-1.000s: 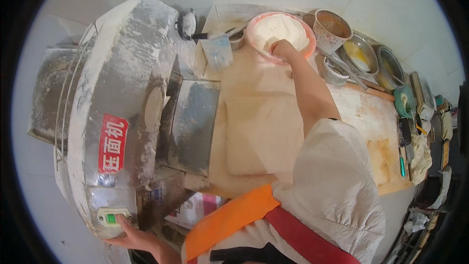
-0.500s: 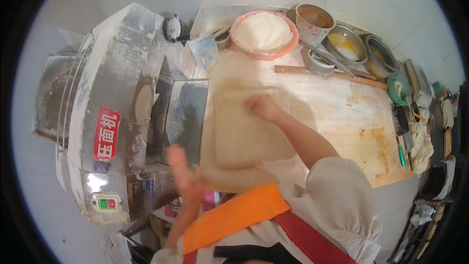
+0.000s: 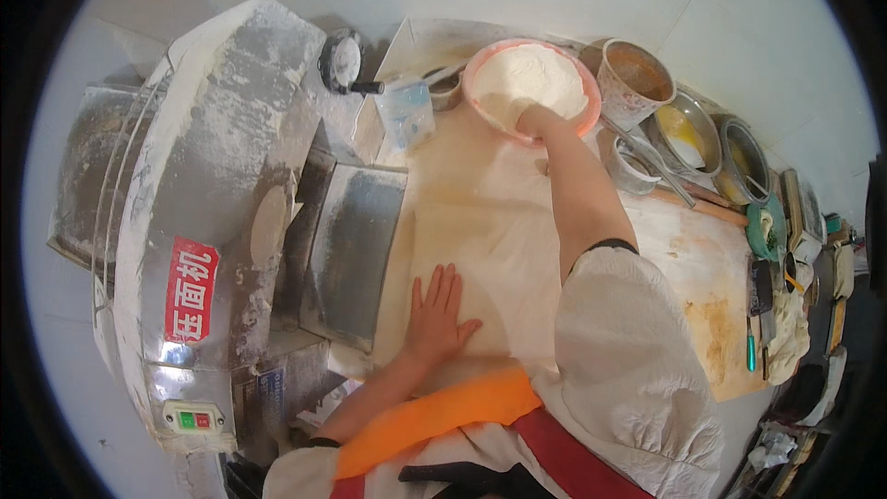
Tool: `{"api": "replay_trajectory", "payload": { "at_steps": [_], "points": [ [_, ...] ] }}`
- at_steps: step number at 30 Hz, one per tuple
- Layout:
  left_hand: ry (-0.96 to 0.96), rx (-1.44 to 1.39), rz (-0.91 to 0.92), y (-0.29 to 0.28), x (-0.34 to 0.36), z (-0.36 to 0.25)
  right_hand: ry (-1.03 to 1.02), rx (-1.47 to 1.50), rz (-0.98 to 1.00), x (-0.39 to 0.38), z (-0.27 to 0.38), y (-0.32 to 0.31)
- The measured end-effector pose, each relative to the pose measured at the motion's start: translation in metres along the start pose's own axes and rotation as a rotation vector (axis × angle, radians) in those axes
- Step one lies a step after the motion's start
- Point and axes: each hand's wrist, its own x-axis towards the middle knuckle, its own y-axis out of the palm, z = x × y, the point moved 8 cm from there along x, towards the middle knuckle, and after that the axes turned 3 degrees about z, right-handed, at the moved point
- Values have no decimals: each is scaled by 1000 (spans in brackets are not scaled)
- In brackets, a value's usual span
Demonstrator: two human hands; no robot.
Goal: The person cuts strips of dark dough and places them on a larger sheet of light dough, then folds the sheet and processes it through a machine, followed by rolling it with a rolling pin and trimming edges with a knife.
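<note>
Flour point(image 3: 531, 74) held in a pink bowl point(image 3: 592, 103), right hand point(image 3: 540, 122) dipped in over its near rim, whether clenched cannot be told, pale dough sheet point(image 3: 494, 259) laid nearer than the bowl, left hand point(image 3: 437, 319) rested on it, fingers outstretched, released.

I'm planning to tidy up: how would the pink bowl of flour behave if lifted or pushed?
The pink bowl is probably fairly heavy, since flour fills much of it. The loose, mounded flour would likely spill if tilted; the wide shape suggests sliding before tipping.
</note>
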Motion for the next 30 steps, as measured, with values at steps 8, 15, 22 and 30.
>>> {"api": "replay_trajectory", "payload": {
  "at_steps": [8, 15, 22, 30],
  "points": [
    [-39, 18, 11, 3, -3, 18, -216, 268, 4, -163, 118, -25],
    [-861, -625, -278, 29, -55, 126, 318, 596, -482, -271, 35, -35],
    [-953, -1136, 127, 15, -30, 103, 264, 119, 68, -360, 10, -31],
    [-715, -532, -183, -53, -2, 91, 382, 1396, 116, -427, 99, 39]
  ]
}}
